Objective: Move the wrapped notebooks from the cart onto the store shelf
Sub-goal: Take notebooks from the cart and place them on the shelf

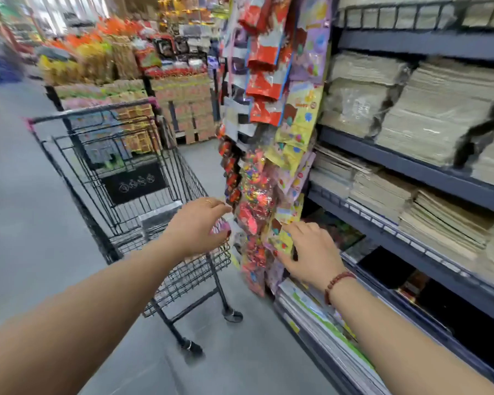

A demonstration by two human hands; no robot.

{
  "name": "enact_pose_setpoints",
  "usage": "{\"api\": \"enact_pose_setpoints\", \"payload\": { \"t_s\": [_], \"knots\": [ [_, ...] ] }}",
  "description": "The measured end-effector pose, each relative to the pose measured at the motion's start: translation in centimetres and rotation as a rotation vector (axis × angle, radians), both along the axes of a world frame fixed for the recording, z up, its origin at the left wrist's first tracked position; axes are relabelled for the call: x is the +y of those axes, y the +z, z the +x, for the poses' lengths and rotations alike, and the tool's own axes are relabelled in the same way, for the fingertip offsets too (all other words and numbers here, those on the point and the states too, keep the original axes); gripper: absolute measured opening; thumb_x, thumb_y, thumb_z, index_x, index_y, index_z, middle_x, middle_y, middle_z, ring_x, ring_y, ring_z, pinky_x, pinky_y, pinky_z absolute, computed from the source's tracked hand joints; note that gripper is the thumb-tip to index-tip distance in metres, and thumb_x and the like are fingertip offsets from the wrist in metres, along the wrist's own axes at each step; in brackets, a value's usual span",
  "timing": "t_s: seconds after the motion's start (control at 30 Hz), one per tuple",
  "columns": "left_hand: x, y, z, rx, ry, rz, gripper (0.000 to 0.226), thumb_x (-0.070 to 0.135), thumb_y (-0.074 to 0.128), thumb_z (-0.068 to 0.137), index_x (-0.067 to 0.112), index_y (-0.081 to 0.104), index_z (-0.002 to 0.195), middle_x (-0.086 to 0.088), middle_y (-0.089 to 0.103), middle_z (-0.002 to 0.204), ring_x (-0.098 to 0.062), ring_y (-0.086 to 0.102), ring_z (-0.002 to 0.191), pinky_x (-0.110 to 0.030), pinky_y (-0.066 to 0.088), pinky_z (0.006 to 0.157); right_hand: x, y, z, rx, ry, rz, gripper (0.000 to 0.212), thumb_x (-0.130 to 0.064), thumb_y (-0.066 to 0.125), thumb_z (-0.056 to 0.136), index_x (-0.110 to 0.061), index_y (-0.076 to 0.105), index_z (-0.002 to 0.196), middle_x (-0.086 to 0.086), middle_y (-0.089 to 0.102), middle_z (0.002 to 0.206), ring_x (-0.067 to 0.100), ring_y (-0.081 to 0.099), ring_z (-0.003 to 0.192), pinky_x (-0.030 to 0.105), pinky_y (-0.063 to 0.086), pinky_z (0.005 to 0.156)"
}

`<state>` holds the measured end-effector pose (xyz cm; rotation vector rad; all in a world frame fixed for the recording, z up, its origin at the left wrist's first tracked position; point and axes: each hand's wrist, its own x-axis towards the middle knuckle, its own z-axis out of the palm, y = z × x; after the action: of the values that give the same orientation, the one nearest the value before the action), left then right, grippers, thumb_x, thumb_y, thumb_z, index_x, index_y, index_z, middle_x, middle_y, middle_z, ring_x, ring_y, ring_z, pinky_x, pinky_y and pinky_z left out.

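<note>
Left hand: hovering over cart, fingers relaxed, seemingly empty.
Right hand: reaching beside hanging packets, fingers spread.

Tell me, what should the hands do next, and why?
Probably lower the left hand into the cart and grip the wrapped pack lying there. Both hands look empty, the left one hovers above the basket, and the right hand is by the hanging packets.

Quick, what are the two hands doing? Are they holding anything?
Left hand: open, fingers loosely curved over the cart, holding nothing.
Right hand: open, fingers spread by the hanging packets, holding nothing.
</note>
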<state>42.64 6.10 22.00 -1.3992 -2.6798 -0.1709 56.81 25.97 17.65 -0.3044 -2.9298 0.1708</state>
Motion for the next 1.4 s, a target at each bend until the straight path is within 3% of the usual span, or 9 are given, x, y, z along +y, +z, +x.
{"api": "enact_pose_setpoints", "payload": {
  "t_s": [0.1, 0.2, 0.37, 0.63, 0.93, 1.4],
  "knots": [
    [-6.2, 1.4, -1.6, 0.017, 0.094, 0.014, 0.048, 0.035, 0.054, 0.086, 0.015, 0.053, 0.129, -0.004, 0.060, 0.121, -0.023, 0.054, 0.112, -0.036, 0.046, 0.096, -5.1, 1.6, -3.5, 0.017, 0.088, 0.017, 0.051, -0.046, 0.050, 0.087, -0.021, 0.047, 0.131, 0.000, 0.052, 0.131, 0.024, 0.043, 0.122, 0.038, 0.032, 0.100],
    [-12.7, 2.0, -3.2, 0.018, 0.153, 0.036, 0.045, 0.033, 0.054, 0.085, 0.016, 0.055, 0.126, -0.003, 0.061, 0.118, -0.024, 0.056, 0.108, -0.037, 0.047, 0.092, -10.7, 2.7, -6.9, 0.045, 0.157, 0.051, 0.049, -0.048, 0.050, 0.086, -0.021, 0.048, 0.127, -0.001, 0.053, 0.127, 0.023, 0.045, 0.118, 0.037, 0.035, 0.096],
    [-23.2, 2.5, -6.1, 0.053, 0.212, 0.049, 0.047, 0.037, 0.055, 0.086, 0.018, 0.054, 0.130, -0.002, 0.058, 0.130, -0.022, 0.049, 0.121, -0.035, 0.043, 0.097, -20.6, 3.7, -12.4, 0.049, 0.224, 0.077, 0.054, -0.049, 0.049, 0.086, -0.020, 0.046, 0.132, -0.001, 0.052, 0.132, 0.022, 0.044, 0.123, 0.038, 0.036, 0.103],
    [-33.7, 1.9, -10.7, 0.058, 0.249, 0.100, 0.048, 0.035, 0.057, 0.088, 0.017, 0.053, 0.132, -0.001, 0.057, 0.132, -0.020, 0.049, 0.123, -0.032, 0.039, 0.097, -31.1, 4.0, -18.6, -0.008, 0.239, 0.049, 0.053, -0.048, 0.052, 0.088, -0.021, 0.045, 0.132, -0.001, 0.051, 0.131, 0.019, 0.043, 0.123, 0.034, 0.033, 0.106],
    [-35.9, -0.1, -17.8, 0.004, 0.260, 0.117, 0.050, 0.037, 0.056, 0.088, 0.016, 0.050, 0.134, -0.003, 0.055, 0.133, -0.020, 0.047, 0.123, -0.031, 0.037, 0.101, -33.6, 1.2, -26.3, -0.090, 0.241, 0.057, 0.053, -0.052, 0.049, 0.088, -0.024, 0.042, 0.133, -0.004, 0.051, 0.130, 0.015, 0.043, 0.121, 0.033, 0.033, 0.106],
    [-31.2, -1.0, -34.4, -0.007, 0.164, 0.045, 0.055, 0.041, 0.056, 0.088, 0.017, 0.048, 0.136, -0.004, 0.054, 0.135, -0.022, 0.045, 0.126, -0.037, 0.039, 0.104, -29.6, -1.5, -41.6, -0.109, 0.164, 0.004, 0.062, -0.055, 0.048, 0.088, -0.022, 0.038, 0.139, -0.004, 0.048, 0.136, 0.015, 0.041, 0.126, 0.036, 0.035, 0.108]
  ]
}}
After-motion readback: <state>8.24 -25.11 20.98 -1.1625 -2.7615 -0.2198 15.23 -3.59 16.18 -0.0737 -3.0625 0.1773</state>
